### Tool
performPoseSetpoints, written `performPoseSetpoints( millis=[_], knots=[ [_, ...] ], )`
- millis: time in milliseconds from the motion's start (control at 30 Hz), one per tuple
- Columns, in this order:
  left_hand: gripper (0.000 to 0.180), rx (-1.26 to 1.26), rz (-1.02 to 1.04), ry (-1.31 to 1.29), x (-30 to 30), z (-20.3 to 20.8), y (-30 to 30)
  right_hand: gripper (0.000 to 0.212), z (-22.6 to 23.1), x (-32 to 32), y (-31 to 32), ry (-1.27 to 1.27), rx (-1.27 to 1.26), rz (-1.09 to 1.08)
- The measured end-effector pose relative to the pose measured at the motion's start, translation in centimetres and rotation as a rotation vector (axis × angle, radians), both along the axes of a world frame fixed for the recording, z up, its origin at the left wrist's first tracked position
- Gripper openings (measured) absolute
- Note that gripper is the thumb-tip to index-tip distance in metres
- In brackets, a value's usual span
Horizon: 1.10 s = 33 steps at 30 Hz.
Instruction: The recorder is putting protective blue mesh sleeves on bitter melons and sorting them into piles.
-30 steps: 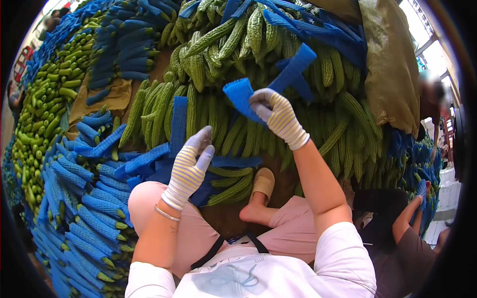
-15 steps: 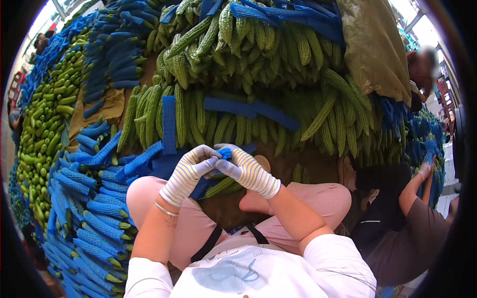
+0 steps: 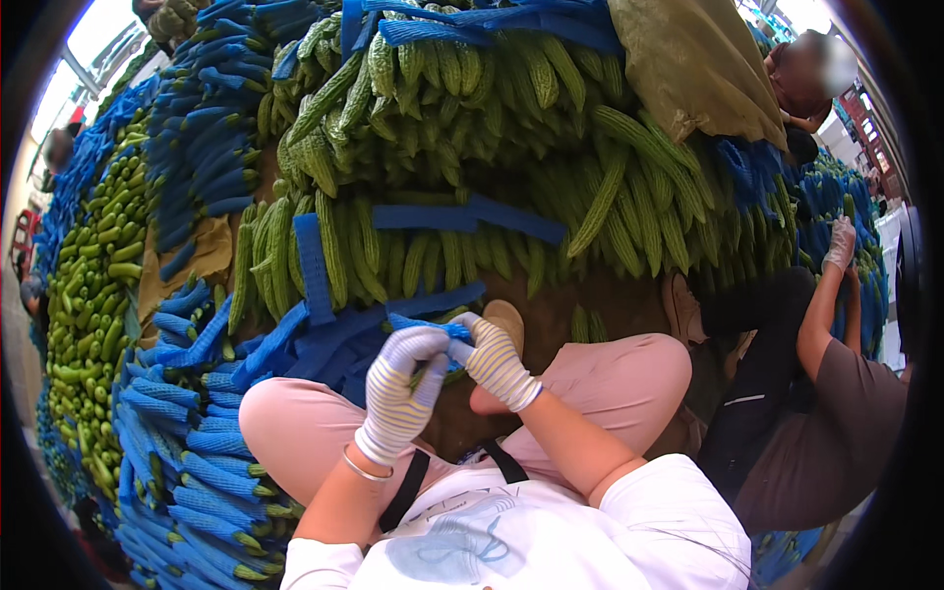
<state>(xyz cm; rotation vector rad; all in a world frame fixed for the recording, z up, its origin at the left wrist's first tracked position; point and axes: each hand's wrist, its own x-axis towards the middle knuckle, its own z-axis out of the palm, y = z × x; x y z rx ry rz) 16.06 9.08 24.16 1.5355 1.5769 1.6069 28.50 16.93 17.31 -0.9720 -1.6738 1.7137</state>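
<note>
My left hand (image 3: 401, 388) and my right hand (image 3: 495, 364), both in striped knit gloves, are close together above my crossed legs. Between their fingertips stretches a blue foam net sleeve (image 3: 425, 324). My right fingers pinch its right end; my left fingers are curled against its underside, partly hiding their grip. Beyond my hands, loose blue net sleeves (image 3: 349, 329) lie in a heap. Just past them hangs a row of bare green bitter melons (image 3: 364, 251), with a flat blue sleeve (image 3: 312, 267) lying upright across it.
Sleeved bitter melons (image 3: 211, 457) are stacked at my left, beside a pile of bare green vegetables (image 3: 93, 324). A tall bitter melon stack (image 3: 462, 118) rises ahead, partly under a tan cover (image 3: 688, 69). At my right sits a co-worker, whose gloved hand (image 3: 841, 243) holds a bitter melon.
The bunched blue sleeve between my fingers now extends out to the left. My left hand has moved right and lower, turning upright. The view has shifted; the co-worker's hand is higher.
</note>
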Motion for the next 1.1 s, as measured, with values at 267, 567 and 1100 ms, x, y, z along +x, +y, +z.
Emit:
performPoseSetpoints(
  millis=[267,567,1100],
  knots=[
    [0.018,-0.226,-0.037,0.59,0.6,-2.2,0.6,0.018,1.3,1.5,1.0,0.059,-0.077,-0.151],
    [0.022,-0.204,-0.157,-1.524,0.6,-4.2,1.8,0.015,0.8,1.7,-3.6,0.145,0.187,0.055],
    [0.03,-0.085,-0.321,0.178,0.8,-5.9,4.5,0.013,4.0,2.2,-5.3,0.266,-0.927,0.474]
  ],
)
